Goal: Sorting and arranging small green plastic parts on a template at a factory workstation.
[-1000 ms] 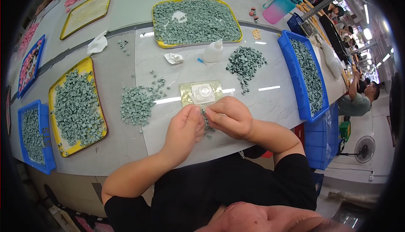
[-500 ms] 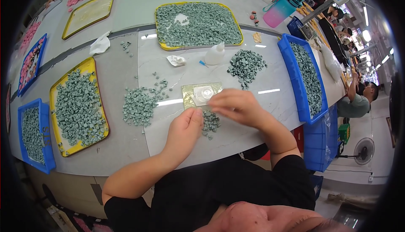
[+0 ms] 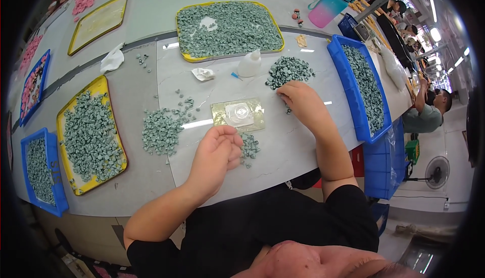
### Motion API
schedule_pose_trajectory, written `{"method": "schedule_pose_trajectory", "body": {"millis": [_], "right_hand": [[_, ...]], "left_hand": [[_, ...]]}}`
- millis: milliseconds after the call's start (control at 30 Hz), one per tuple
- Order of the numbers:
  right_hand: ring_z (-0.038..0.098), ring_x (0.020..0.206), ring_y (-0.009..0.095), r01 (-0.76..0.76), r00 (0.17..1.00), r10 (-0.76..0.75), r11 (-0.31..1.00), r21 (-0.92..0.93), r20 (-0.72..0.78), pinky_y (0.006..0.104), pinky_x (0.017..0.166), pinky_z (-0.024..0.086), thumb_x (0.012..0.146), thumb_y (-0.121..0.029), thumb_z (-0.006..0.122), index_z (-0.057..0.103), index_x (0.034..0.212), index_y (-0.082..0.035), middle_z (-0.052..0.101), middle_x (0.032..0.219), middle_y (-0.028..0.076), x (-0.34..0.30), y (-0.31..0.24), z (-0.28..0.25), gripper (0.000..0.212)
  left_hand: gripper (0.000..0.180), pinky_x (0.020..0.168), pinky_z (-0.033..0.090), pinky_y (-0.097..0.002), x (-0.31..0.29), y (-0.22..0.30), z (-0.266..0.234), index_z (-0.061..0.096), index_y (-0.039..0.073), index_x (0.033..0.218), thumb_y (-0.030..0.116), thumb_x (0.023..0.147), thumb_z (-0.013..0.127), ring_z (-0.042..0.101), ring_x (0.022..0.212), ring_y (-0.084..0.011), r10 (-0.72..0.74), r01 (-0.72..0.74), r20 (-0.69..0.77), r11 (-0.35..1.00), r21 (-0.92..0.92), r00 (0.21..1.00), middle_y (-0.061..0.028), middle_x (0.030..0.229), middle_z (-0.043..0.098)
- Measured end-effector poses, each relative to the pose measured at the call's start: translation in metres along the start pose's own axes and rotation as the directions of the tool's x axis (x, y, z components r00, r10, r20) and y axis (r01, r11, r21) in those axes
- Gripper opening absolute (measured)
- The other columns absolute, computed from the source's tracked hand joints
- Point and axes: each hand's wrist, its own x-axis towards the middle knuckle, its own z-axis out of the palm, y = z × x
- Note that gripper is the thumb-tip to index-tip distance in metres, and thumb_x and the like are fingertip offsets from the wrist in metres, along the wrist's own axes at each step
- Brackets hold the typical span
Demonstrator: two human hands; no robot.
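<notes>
My right hand reaches to the near edge of a pile of small dark green pieces, its fingertips pressed together; whatever they hold is too small to make out. My left hand is raised near the front of the table with its fingers curled in, and any thing inside it is hidden. Just beyond it lies a yellowish, see-through flat block with a clear plate and a round clear part on top. A small heap of green pieces sits beside the left hand, partly covered by it.
A white squeeze bottle and crumpled tissue stand beyond the block. Yellow-rimmed trays of green pieces are at the back and left. Blue bins flank the table. Another loose pile lies left. A tumbler is far right.
My right hand has moved from the clear round part, away to the right, to the dark green pile. My left hand has drawn back slightly from the block, its fingers turned up and curled.
</notes>
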Motion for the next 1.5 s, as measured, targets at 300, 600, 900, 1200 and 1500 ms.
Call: {"method": "schedule_pose_trajectory", "body": {"millis": [300, 600, 900, 1200, 1500], "right_hand": [[0.059, 0.08, 0.027, 0.063, 0.983, -0.035, 0.987, 0.151, -0.179, 0.0326, 0.07, 0.047, 0.078, -0.001, 0.06, 0.063, 0.092, -0.002, 0.061, 0.088, 0.011, 0.0, -0.024, 0.005, 0.015], [0.058, 0.072, 0.022, 0.433, 0.9, -0.344, 0.632, 0.643, -0.269, 0.0294, 0.062, 0.047, 0.067, 0.004, 0.071, 0.064, 0.091, -0.002, 0.061, 0.081, 0.008, -0.013, -0.092, 0.014, 0.025], [0.058, 0.067, 0.019, 0.496, 0.865, -0.395, 0.763, 0.415, -0.308, 0.0279, 0.056, 0.046, 0.063, 0.005, 0.072, 0.065, 0.085, -0.003, 0.061, 0.079, 0.007, -0.01, -0.101, 0.026, 0.024], [0.059, 0.066, 0.02, 0.484, 0.873, -0.396, 0.77, 0.416, -0.285, 0.0284, 0.056, 0.048, 0.062, 0.005, 0.072, 0.064, 0.084, -0.002, 0.061, 0.079, 0.008, -0.008, -0.108, 0.032, 0.024], [0.058, 0.064, 0.022, 0.585, 0.801, -0.49, 0.762, 0.277, -0.346, 0.0288, 0.054, 0.047, 0.062, 0.006, 0.071, 0.063, 0.084, 0.0, 0.06, 0.078, 0.009, -0.005, -0.108, 0.033, 0.024]], "left_hand": [[0.015, 0.043, 0.024, -0.0189, 0.006, 0.007, -0.015, 0.048, 0.003, 0.098, 0.016, 0.095, 0.043, 0.03, 0.05, -0.0052, 0.034, -0.035, 0.018, 0.999, 0.015, 0.999, -0.0017, 0.071, 0.047], [0.023, 0.044, 0.024, -0.019, -0.005, 0.01, -0.018, 0.051, 0.004, 0.091, 0.024, 0.096, 0.043, 0.029, 0.049, -0.0041, -0.066, 0.051, 0.114, 0.991, 0.127, 0.991, 0.0, 0.066, 0.046], [0.019, 0.044, 0.025, -0.0189, -0.004, 0.013, -0.034, 0.05, 0.005, 0.091, 0.023, 0.095, 0.046, 0.029, 0.049, -0.0037, -0.009, -0.009, 0.11, 0.988, 0.156, 0.994, 0.0005, 0.067, 0.047], [0.019, 0.045, 0.026, -0.0186, -0.003, 0.014, -0.04, 0.05, 0.006, 0.09, 0.024, 0.095, 0.046, 0.032, 0.05, -0.0036, 0.014, -0.032, 0.059, 0.95, 0.311, 0.998, 0.0013, 0.065, 0.046], [0.02, 0.045, 0.029, -0.0189, -0.004, 0.008, -0.042, 0.05, 0.005, 0.089, 0.023, 0.096, 0.045, 0.034, 0.053, -0.0036, 0.12, -0.149, 0.097, 0.904, 0.4, 0.988, 0.0017, 0.066, 0.046]]}}
